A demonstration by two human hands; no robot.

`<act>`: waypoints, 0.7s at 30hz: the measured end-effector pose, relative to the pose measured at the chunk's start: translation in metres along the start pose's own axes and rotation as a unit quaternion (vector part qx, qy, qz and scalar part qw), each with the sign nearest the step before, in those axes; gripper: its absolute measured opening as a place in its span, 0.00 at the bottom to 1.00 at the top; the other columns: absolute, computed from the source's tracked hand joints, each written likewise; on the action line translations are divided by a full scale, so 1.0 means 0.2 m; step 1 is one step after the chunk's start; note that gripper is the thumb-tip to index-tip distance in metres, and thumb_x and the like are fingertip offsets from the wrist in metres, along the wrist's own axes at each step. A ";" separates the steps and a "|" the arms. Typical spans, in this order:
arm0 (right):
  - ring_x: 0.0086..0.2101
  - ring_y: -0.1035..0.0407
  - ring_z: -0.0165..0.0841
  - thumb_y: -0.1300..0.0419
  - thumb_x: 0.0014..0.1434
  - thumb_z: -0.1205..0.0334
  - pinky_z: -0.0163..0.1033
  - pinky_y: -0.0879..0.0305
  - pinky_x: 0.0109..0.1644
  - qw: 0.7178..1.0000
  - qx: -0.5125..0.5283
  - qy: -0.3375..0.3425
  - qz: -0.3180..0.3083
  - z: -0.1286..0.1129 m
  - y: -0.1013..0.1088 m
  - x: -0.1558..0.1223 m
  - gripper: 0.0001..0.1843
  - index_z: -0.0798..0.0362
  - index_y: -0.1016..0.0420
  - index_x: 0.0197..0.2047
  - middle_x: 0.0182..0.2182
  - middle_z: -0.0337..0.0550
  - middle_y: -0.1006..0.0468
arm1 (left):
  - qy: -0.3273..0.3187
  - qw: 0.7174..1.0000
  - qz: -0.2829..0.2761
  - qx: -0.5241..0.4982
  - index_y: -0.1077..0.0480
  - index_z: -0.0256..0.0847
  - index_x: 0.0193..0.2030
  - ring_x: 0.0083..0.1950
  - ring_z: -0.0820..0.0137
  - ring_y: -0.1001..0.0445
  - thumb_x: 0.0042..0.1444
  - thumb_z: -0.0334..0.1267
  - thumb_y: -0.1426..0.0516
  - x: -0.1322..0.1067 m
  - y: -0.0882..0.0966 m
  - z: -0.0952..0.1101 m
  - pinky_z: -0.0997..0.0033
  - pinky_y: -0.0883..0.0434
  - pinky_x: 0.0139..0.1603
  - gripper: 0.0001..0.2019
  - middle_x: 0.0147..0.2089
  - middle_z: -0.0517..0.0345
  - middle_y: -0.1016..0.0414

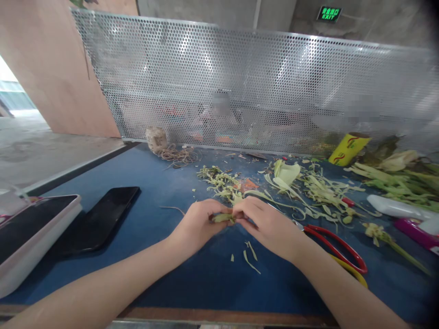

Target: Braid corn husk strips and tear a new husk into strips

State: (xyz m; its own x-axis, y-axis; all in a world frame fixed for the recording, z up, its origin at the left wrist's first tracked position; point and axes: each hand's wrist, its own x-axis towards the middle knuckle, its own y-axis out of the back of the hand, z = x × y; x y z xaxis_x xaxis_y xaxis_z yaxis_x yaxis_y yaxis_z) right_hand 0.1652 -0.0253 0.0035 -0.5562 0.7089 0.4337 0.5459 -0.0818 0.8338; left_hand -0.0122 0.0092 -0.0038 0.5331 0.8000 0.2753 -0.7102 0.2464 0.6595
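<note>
My left hand (198, 224) and my right hand (264, 221) meet over the middle of the blue table (164, 183). Both pinch a small green leaf strip (222, 218) between their fingertips, a little above the surface. A few thin green shreds (252, 257) lie on the table just below my hands. Red-handled scissors (338, 248) rest right beside my right wrist.
A black phone (103, 217) and a white-rimmed tray (32, 228) lie at the left. Piles of green leaf scraps (308, 185) and stalks (394, 176) cover the right. String and rubber bands (176, 154) sit near the perforated metal screen (240, 82), with a person behind it.
</note>
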 end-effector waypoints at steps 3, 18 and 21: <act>0.38 0.37 0.30 0.51 0.57 0.75 0.34 0.39 0.42 1.000 0.017 -0.014 -0.004 0.00 0.01 0.00 0.11 0.51 0.39 0.39 0.34 0.40 0.32 | -0.008 1.000 -0.002 0.028 0.27 0.38 0.25 0.27 0.73 0.34 0.46 0.32 0.43 0.00 0.01 0.00 0.77 0.39 0.27 0.04 0.26 0.59 0.31; 0.36 0.34 0.32 0.57 0.60 0.49 0.40 0.36 0.39 0.940 0.256 -0.222 0.034 0.07 -0.05 0.03 0.19 0.51 0.41 0.49 0.40 0.46 0.33 | 0.146 0.949 0.019 -0.277 0.24 0.37 0.30 0.23 0.76 0.32 0.38 0.33 0.38 0.02 0.03 0.01 0.77 0.32 0.28 0.09 0.25 0.60 0.25; 0.26 0.37 0.28 0.60 0.62 0.50 0.35 0.40 0.32 0.931 0.298 -0.210 0.012 0.05 -0.06 0.04 0.19 0.52 0.35 0.33 0.25 0.38 0.33 | 0.151 0.945 0.025 -0.289 0.24 0.36 0.29 0.23 0.76 0.32 0.37 0.33 0.37 0.03 0.03 0.02 0.77 0.32 0.28 0.09 0.24 0.60 0.24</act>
State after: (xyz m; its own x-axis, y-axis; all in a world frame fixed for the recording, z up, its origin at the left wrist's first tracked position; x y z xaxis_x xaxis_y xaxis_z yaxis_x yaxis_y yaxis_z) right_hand 0.1606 -0.0119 -0.0066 -0.3141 0.9336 0.1726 0.8753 0.2143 0.4335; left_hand -0.0127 0.0132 0.0042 0.3988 0.9167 0.0256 -0.9099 0.3921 0.1353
